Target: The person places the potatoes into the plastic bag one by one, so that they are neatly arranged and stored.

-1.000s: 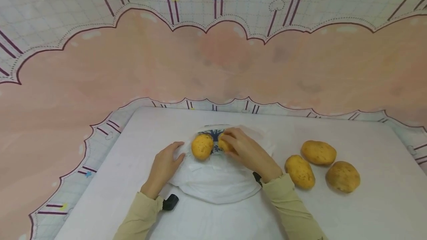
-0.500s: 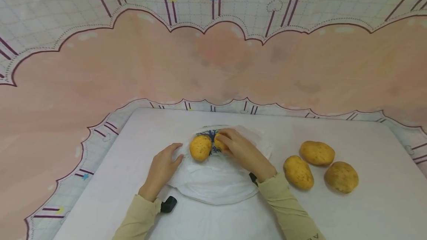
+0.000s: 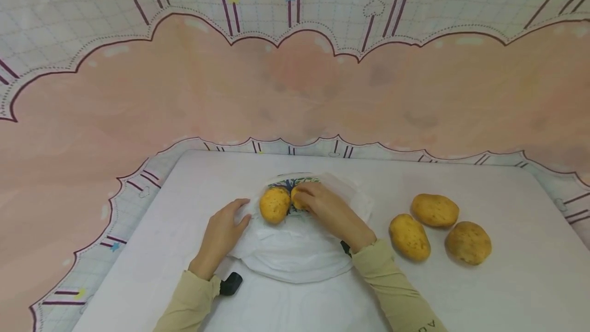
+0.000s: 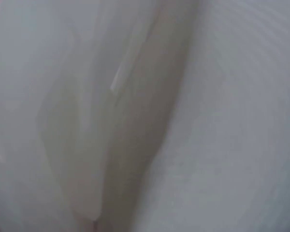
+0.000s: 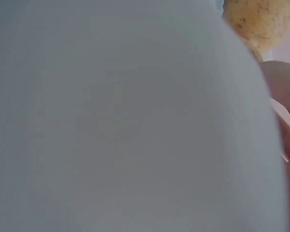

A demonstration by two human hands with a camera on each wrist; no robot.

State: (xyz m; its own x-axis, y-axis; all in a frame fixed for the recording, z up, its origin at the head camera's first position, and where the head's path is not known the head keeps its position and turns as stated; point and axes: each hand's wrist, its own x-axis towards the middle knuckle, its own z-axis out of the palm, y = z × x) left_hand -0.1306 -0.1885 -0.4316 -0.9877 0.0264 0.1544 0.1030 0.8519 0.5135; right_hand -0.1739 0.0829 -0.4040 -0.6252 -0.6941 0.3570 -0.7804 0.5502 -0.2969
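Note:
A white, thin plastic bag [image 3: 295, 250] with a dark blue and green print lies in the middle of the table. On its printed part sits a yellow potato [image 3: 274, 205]. My right hand [image 3: 329, 214] grips a second potato [image 3: 296, 198] close beside the first, its fingers covering most of it. In the right wrist view, bulging white plastic fills most of the picture, with a potato [image 5: 258, 21] at the upper corner. My left hand [image 3: 221, 232] rests at the bag's left edge, fingers loosely bent, holding nothing. Blurred white folds [image 4: 87, 121] fill the left wrist view.
To the right of the bag lie three more potatoes: one at the back [image 3: 435, 210], one nearer the bag [image 3: 409, 237] and one farther right [image 3: 468, 243]. A patterned cloth [image 3: 258, 86] hangs behind the white table [image 3: 184, 188].
My right hand has moved slightly left with its potato, narrowing the gap to the other one. The left hand stays at the bag's edge. The head view has shifted a little.

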